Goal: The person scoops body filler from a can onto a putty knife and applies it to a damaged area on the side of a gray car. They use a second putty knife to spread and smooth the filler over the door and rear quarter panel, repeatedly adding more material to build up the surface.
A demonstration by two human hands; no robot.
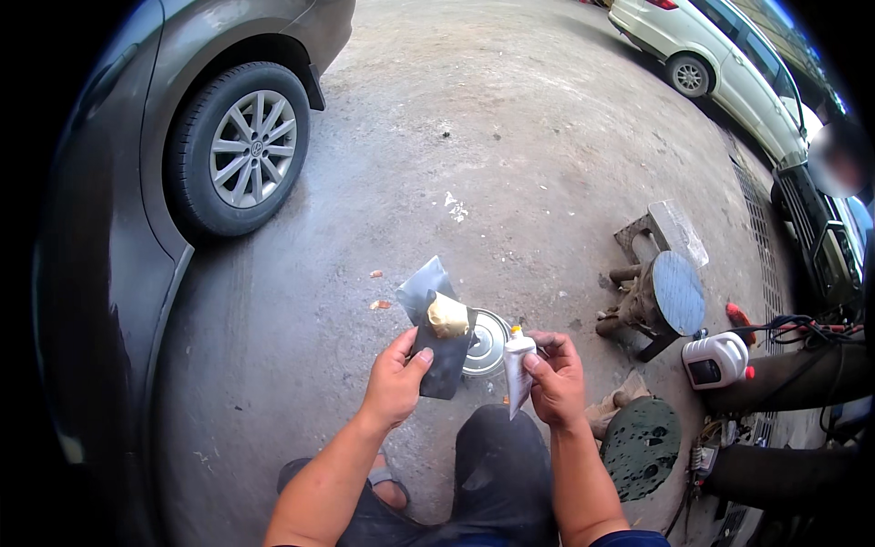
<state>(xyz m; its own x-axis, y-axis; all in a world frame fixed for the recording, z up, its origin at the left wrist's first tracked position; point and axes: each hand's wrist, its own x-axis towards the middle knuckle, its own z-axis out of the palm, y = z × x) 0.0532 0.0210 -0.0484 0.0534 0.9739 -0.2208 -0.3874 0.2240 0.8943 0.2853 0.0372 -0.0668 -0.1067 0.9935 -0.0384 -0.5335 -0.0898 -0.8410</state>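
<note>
My left hand (394, 383) grips a dark flat board (443, 369) with the thumb on top. A thick lump of cream-coloured paste (447, 315) sits at the board's upper part, and a grey flat blade-like sheet (420, 279) sticks out beyond it. Between the fingers and thumb of my right hand (558, 381) is a white squeeze tube (519, 363), its yellow tip pointing up and its flat end down. Behind both hands a round metal tin (490, 343) stands on the ground, partly covered by the board and tube.
A dark car (118, 173) with its wheel (241, 150) stands close on the left. To the right are a round-topped stool (676, 294), a white jug (717, 361), a green speckled round pad (641, 447) and cables (802, 326). A white van (729, 55) and a person (838, 159) are farther off.
</note>
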